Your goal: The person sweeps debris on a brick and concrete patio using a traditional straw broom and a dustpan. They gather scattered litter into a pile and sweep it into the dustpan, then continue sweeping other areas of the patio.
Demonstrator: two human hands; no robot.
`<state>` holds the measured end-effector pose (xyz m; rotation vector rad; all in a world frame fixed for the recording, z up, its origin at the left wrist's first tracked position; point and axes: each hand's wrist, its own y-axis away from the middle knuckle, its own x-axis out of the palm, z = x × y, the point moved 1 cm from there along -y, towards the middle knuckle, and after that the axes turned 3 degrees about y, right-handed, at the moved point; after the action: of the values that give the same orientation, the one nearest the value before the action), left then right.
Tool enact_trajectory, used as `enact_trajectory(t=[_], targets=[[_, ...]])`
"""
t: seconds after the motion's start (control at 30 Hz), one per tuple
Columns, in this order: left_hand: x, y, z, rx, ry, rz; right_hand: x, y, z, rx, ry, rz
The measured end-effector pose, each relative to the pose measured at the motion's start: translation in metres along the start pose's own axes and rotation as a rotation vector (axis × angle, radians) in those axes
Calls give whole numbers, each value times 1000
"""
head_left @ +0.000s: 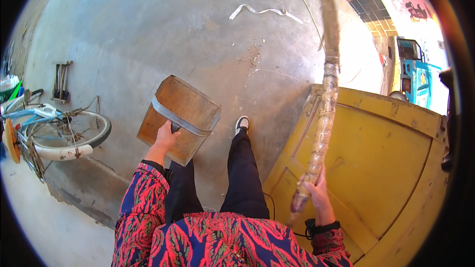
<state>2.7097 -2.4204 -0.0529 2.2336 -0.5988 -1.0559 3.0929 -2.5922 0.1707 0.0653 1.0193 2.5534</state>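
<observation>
Underfoot, one rusty dustpan [179, 118], one broom [321, 118], two busy hands.

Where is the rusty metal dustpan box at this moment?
In the head view, the rusty metal box hangs left of centre, held by its handle in the left hand, above the concrete floor, between the bicycle wheel and the person's black shoe.

Hard daylight enters from the upper right of the frame and blows out there. The concrete floor [148, 29] lies in softer shade. Fisheye bending curves the edges; a black vignette rings the corners.
</observation>
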Motion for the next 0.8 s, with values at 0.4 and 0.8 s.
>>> enact_trajectory(t=[0.4,0.8], targets=[[36,-81,29,-61,-141,94,-22,-300,-63,-14,204,-374],[128,-189,63,1,-97,175,-9,-321,-164,116,334,-450]])
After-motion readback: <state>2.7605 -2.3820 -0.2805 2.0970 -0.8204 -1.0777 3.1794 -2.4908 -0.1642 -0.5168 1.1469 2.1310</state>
